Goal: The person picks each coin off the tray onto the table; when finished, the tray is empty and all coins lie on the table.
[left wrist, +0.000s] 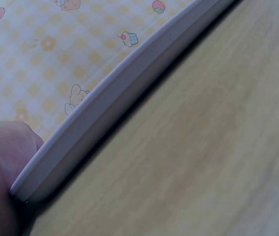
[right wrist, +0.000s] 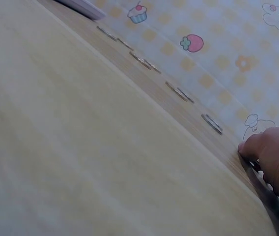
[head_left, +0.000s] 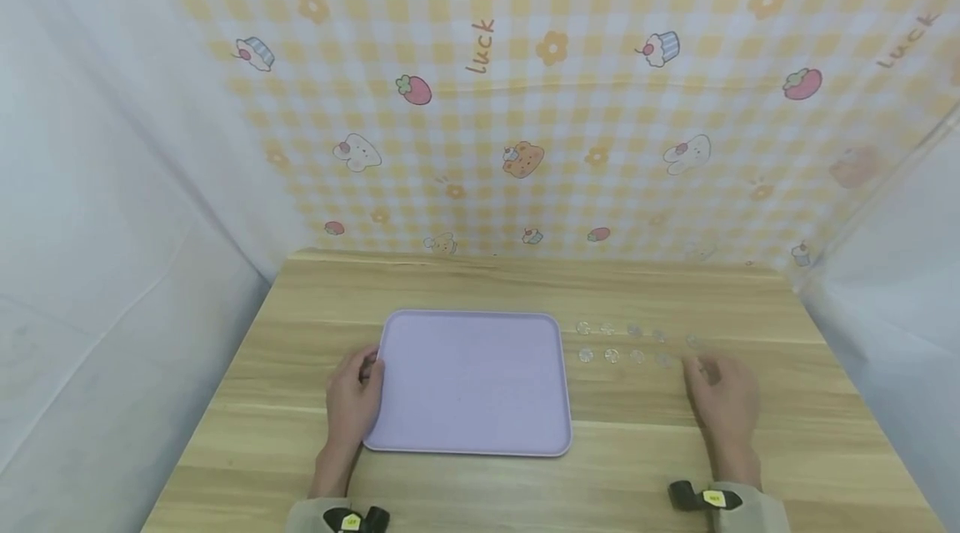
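Observation:
A lilac rectangular tray [head_left: 468, 383] lies on the wooden table. My left hand [head_left: 355, 399] grips its left edge, thumb along the rim and fingers curled beside it; the left wrist view shows the hand [left wrist: 4, 167] at the tray's end. Right of the tray, small clear round discs [head_left: 612, 356] lie flat in two rows. At the right end of the front row, my right hand [head_left: 723, 404] has thumb and forefinger pinched low at the tabletop, on what looks like another disc, mostly hidden. One disc [head_left: 692, 340] lies just beyond these fingertips.
The wooden table [head_left: 637, 475] meets a yellow checked cloth [head_left: 555, 116] with cartoon prints at its back edge. White sheets [head_left: 97, 266] hang at both sides. In the right wrist view, disc edges [right wrist: 211, 124] line up toward the tray corner [right wrist: 83, 7].

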`<state>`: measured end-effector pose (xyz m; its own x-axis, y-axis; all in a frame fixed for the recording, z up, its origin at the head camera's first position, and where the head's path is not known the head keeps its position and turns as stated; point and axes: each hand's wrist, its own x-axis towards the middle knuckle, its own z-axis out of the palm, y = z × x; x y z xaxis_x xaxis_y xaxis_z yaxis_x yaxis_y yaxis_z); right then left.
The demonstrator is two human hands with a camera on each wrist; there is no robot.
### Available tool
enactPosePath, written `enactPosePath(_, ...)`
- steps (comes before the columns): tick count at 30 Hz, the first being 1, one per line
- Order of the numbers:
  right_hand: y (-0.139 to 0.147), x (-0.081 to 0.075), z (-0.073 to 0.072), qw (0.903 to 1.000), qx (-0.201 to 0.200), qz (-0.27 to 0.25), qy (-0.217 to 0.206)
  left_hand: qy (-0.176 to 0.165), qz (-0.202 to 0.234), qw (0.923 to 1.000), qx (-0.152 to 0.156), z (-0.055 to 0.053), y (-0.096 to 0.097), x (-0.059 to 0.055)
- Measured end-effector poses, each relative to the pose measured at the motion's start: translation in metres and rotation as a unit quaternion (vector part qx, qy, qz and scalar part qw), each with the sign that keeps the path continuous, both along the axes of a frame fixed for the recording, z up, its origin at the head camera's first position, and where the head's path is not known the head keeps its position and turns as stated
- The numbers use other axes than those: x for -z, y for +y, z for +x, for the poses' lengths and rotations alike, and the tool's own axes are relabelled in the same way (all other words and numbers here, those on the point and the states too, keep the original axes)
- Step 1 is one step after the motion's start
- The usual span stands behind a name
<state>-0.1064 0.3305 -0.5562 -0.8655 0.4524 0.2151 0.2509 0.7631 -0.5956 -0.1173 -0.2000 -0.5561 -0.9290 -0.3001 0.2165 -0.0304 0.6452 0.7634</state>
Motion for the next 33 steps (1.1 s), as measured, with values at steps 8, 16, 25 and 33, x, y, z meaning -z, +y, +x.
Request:
enactPosePath(8,-0.0002,-0.0014,-0.0023,0.9998,-0.010,0.014,-0.011,-0.003,0.001,1.0000,-0.002,-0.0001,-0.0001,-0.0010)
enactPosePath(16,-0.0034,-0.0029,-0.0010,1.0000,0.004,-0.001,0.004,0.002,0.001,1.0000,0.002,-0.0005,0.0003,-0.0005)
enactPosePath(25,-0.0011,-0.0011,-0.0009,0.9998,-0.006,0.013,0.015,0.012,0.004,0.9999,-0.001,-0.0010,-0.0001,0.0016)
enactPosePath(33,0.0006,0.0019,-0.0009,0.9991,0.011,-0.041,0.005,0.009,0.000,1.0000,0.000,-0.0010,0.0000,0.0013)
